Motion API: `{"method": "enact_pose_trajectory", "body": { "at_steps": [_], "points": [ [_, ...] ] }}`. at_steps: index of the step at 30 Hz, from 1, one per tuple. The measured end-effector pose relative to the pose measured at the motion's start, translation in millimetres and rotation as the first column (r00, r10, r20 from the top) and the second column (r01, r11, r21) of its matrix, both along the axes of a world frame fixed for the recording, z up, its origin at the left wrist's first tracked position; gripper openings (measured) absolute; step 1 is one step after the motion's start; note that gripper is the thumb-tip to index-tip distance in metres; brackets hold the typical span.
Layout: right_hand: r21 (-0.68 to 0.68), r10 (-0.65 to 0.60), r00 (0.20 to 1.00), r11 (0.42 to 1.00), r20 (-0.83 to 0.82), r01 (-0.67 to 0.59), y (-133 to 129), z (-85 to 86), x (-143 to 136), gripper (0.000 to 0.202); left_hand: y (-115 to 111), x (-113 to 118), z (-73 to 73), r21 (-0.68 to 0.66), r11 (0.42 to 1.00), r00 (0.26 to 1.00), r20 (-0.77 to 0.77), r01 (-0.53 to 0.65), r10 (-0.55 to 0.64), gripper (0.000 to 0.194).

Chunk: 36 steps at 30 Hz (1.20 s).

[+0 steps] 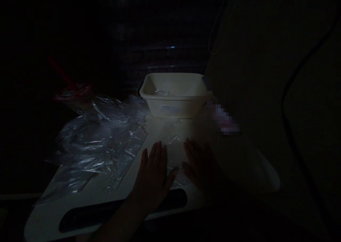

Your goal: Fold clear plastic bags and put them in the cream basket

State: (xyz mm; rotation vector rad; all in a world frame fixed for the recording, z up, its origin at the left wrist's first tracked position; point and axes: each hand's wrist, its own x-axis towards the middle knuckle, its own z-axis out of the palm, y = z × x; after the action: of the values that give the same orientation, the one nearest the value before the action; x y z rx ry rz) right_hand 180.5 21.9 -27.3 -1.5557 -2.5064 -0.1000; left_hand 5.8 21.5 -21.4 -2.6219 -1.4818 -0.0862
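Note:
The scene is very dark. My left hand (153,171) lies flat on the white tabletop (160,128), fingers stretched forward and thumb apart. Opposite it, my right hand (195,162) rests with its fingers extended, partly lost in shadow. Between the two hands lies a thin clear plastic piece (176,174), seemingly flat on the table. Just beyond the fingertips a small shiny bit of clear plastic (174,139) catches the light. Neither hand appears to grip anything.
A cream plastic basin (173,105) with a label stands at the back, something clear inside it. Crumpled clear plastic bags (106,139) cover the left side. Behind them is a cup (77,96) with a red straw (62,73). A dark cable (286,121) hangs at right.

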Motion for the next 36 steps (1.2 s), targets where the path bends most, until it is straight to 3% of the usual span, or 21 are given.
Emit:
{"method": "enact_pose_trajectory", "body": {
  "at_steps": [11, 15, 21, 27, 36],
  "points": [
    [0.082, 0.003, 0.999, 0.997, 0.052, -0.007, 2.9, -1.4, 11.3, 0.043, 0.6, -8.0, 3.8, 0.006, 1.000, 1.000, 0.012, 0.001, -0.001, 0.061],
    [0.123, 0.026, 0.998, 0.992, 0.062, -0.033, 5.4, 1.8, 4.2, 0.039, 2.1, -2.1, 7.8, 0.016, 1.000, 1.000, 0.018, -0.012, 0.012, 0.052],
    [0.010, 0.071, 0.997, 0.997, -0.018, -0.071, 3.6, 6.0, -17.1, 0.048, 4.6, 12.1, 6.3, -0.040, 0.996, 0.996, 0.005, 0.085, -0.085, 0.051],
    [0.032, 0.055, 0.998, 0.998, -0.016, -0.055, 3.3, 0.9, -7.0, 0.056, 4.1, 4.3, 2.9, -0.025, 1.000, 1.000, 0.009, 0.012, -0.011, 0.059],
    [0.051, 0.000, 1.000, 0.999, 0.022, -0.001, 1.0, -2.7, 7.6, 0.053, 3.9, -3.6, 3.6, -0.006, 1.000, 1.000, -0.003, -0.028, 0.028, 0.063]
  ]
}}
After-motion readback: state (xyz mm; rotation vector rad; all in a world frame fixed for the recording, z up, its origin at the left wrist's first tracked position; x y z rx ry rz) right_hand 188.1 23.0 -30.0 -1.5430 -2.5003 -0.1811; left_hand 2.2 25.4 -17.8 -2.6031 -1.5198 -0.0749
